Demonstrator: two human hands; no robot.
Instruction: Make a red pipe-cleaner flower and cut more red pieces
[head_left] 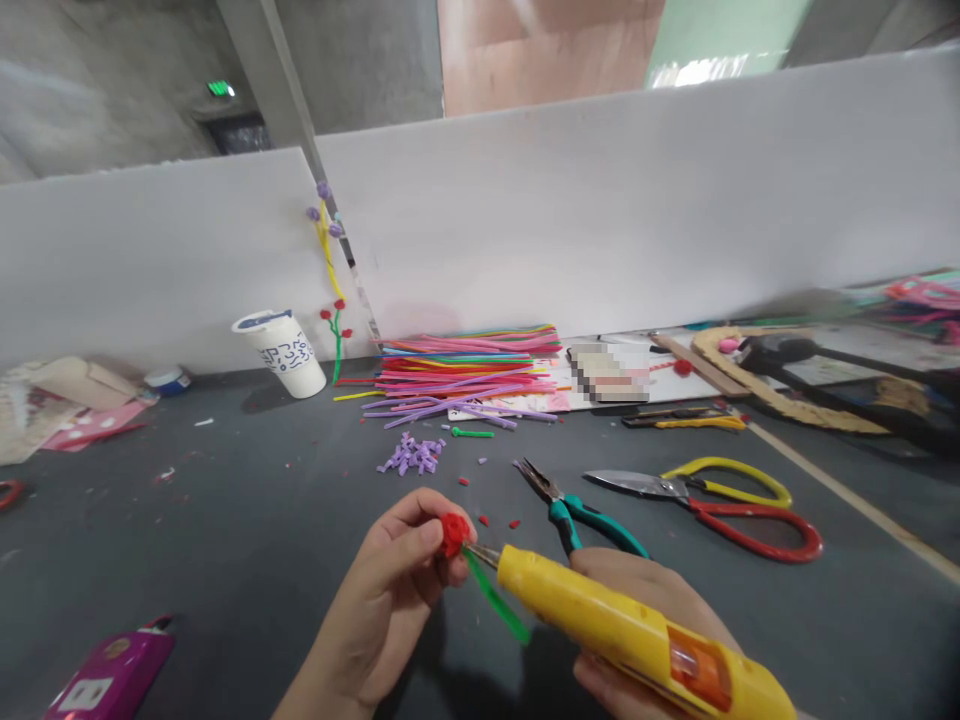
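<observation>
My left hand (401, 570) pinches a small red fuzzy flower (453, 536) between thumb and fingers, low in the middle of the view. A green stem (499, 603) slants down to the right from the flower. My right hand (660, 620) is wrapped round a yellow glue gun (600, 615), whose metal nozzle meets the base of the flower where the stem begins. Just beyond my right hand lie pliers (564, 505) with teal handles. Small red bits (484, 521) and a pile of short purple pieces (412, 455) rest on the dark table behind the flower.
Scissors (690, 490) and a yellow cutter (690, 420) lie at the right. Coloured pipe cleaners (465, 370) are stacked at the back beside a white cup (289, 352). A purple box (112, 675) sits front left. A white partition (600, 210) bounds the table (247, 520).
</observation>
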